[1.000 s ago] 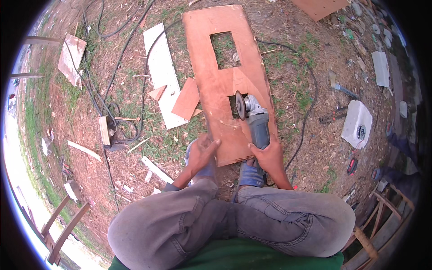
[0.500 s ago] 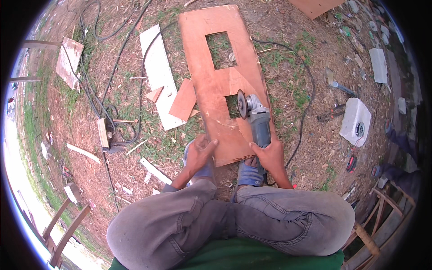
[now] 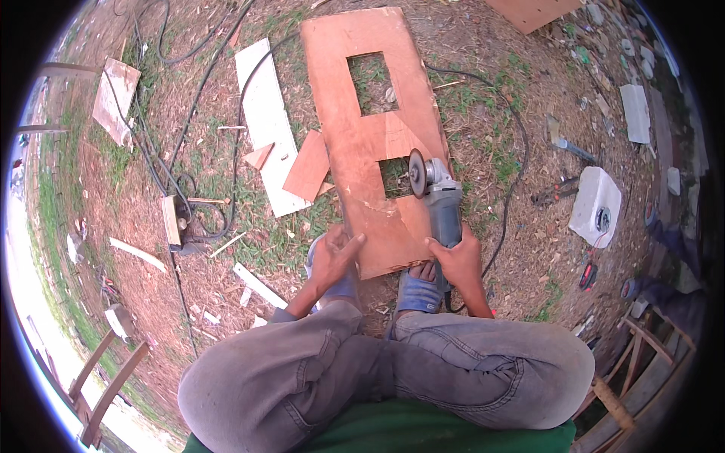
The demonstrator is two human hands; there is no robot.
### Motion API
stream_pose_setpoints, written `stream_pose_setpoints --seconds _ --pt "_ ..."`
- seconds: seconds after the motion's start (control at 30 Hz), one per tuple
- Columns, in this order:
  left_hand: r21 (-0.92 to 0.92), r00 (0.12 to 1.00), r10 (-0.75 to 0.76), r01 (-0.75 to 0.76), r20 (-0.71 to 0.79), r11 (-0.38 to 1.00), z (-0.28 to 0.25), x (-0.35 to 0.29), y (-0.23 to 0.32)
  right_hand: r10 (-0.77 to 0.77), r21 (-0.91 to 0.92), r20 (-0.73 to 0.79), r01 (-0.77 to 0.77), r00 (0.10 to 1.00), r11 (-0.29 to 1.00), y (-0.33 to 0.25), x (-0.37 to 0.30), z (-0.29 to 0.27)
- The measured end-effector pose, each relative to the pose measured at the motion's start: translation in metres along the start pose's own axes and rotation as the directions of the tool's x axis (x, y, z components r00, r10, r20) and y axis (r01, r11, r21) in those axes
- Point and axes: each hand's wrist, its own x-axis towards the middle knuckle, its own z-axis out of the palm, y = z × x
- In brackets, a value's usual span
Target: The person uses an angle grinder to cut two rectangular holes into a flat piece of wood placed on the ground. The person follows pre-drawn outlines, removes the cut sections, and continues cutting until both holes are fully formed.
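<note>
A long reddish-brown plywood board [image 3: 325,90] lies in front of me with two rectangular cut-outs, the farther one larger. My left hand [image 3: 333,255] grips its near left edge, thumb on top and fingers beneath. In my right hand [image 3: 458,264] is an angle grinder [image 3: 444,211], its body grasped from behind. The grinder's disc [image 3: 417,173] stands on edge over the right part of the nearer cut-out. Whether the disc touches the wood, or spins, I cannot tell. My sandalled feet are at the board's near end.
A white plank [image 3: 260,113] and plywood offcuts [image 3: 308,166] lie left of the board. Black cables [image 3: 521,143] run across the grassy ground on both sides. At right are a white block [image 3: 596,208] and a red-and-black tool [image 3: 587,276]. Another person's legs show at the far right.
My right hand and the angle grinder have shifted slightly to the right, the disc moving with them. My left hand stays on the board's edge, and the board has hardly moved.
</note>
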Motion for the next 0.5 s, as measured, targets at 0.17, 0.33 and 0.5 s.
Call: stream_pose_setpoints --seconds 0.17,0.33,0.5 --pt "0.005 1.0 -0.02 0.02 -0.002 1.0 -0.0012 -0.0003 0.0016 0.021 -0.026 0.0 -0.021 1.0 0.999 0.0017 0.0025 -0.0027" --pt "0.006 1.0 -0.016 0.016 0.009 1.0 -0.0023 -0.0012 0.0041 0.014 -0.056 0.003 -0.014 1.0 0.998 0.0036 0.0061 -0.0047" --pt "0.021 1.0 -0.028 0.028 -0.002 0.999 -0.001 -0.0011 0.0054 0.003 -0.101 0.001 -0.002 1.0 0.995 0.0066 0.0066 -0.0059"
